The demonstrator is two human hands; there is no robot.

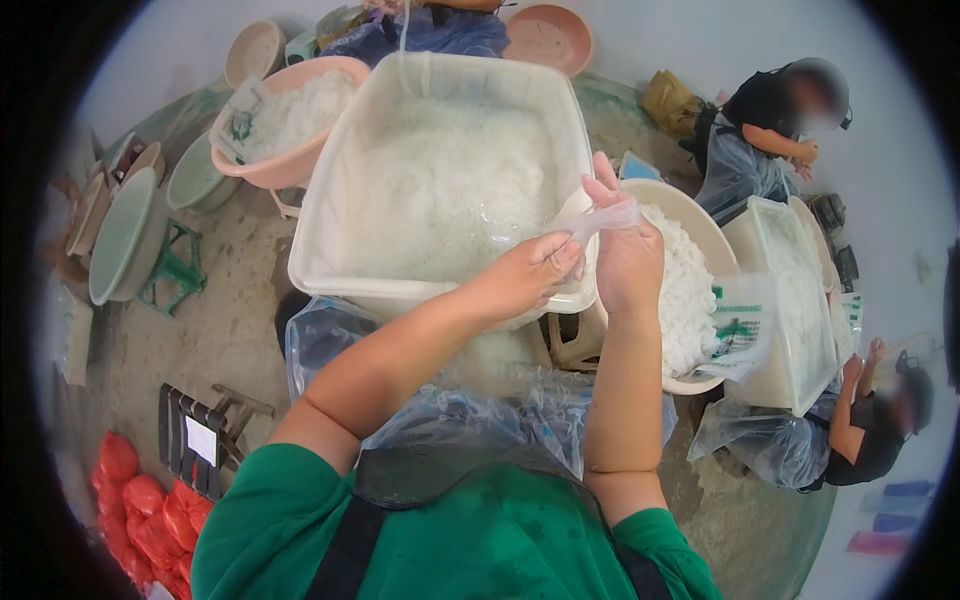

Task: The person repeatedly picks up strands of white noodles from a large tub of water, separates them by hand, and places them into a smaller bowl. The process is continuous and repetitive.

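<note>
My left hand [540, 268] is closed, pinching a thin, whitish, translucent sheet [606, 217] that looks stretchy. This sheet runs across to my right hand [630, 265] and lies over its fingers. The right hand is raised, its fingers stretched upward and apart. Both hands are above the near right corner of a large white rectangular tub [345, 215]. Inside that tub is cloudy water with a soft white mass [455, 165] in it. A cream round basin [715, 235] heaped with white lumps [675, 290] stands just right of my right hand.
At the far left is a pink basin [222, 158] of white material. Green basins [125, 240], a green stool [172, 265], a dark folding seat [188, 440] and red bags [150, 515] lie left. Two people [765, 135] work at the right near another white tub [770, 340].
</note>
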